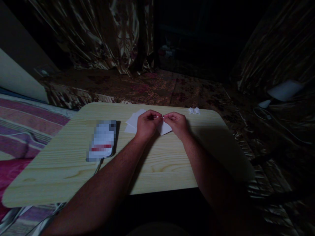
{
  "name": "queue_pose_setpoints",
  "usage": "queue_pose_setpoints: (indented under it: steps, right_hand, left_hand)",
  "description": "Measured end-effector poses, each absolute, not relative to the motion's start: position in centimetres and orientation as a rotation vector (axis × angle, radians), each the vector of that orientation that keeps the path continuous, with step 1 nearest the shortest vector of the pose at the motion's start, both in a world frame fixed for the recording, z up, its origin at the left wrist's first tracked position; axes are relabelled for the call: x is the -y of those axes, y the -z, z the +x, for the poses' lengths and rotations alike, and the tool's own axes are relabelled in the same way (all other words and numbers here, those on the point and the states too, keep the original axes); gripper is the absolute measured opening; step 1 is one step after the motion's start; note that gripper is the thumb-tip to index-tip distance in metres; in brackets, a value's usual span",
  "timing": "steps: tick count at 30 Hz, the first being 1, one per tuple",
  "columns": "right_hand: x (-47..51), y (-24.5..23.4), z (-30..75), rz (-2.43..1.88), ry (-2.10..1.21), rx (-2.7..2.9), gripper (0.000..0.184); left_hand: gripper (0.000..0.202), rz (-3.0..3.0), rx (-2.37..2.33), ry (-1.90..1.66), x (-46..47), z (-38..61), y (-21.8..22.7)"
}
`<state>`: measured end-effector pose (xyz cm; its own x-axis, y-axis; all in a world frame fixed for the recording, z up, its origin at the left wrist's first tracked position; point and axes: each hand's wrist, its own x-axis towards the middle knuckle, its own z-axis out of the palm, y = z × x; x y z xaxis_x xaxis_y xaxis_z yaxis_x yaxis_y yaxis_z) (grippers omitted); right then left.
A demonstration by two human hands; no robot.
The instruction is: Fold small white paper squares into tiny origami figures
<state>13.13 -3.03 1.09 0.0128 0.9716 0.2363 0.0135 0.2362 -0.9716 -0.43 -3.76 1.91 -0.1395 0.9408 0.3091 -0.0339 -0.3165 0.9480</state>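
My left hand [147, 124] and my right hand [177, 123] meet over a light wooden table [147, 164], fingers curled. Between their fingertips both pinch a small white piece of paper [161, 117]. Under the hands lie a few white paper sheets [134, 120], partly hidden by my fingers. Two small folded white paper pieces [194, 110] sit near the table's far edge, to the right of my right hand.
A phone [102, 140] lies on the table at left, a cable trailing from its near end. A striped blanket [22, 127] is at left. Patterned dark fabric [152, 87] lies beyond the table. A white charger and cord [265, 108] are at right.
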Motion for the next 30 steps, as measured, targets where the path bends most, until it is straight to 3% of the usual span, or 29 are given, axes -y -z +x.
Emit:
queue_pose_setpoints:
  steps: [12, 17, 30]
  right_hand:
    - [3.08, -1.01, 13.06, -1.029, -0.973, 1.336, 0.013]
    - [3.12, -1.11, 13.10, -1.052, -0.957, 1.337, 0.014]
    - [3.06, -1.08, 13.09, -0.995, -0.962, 1.320, 0.013]
  left_hand:
    - [0.009, 1.347, -1.093, -1.570, 3.79, -0.41, -1.82]
    - [0.027, 1.202, -1.006, -1.505, 3.60, -0.42, -1.50]
    - [0.020, 0.996, -0.940, -1.437, 3.32, -0.70, -1.39]
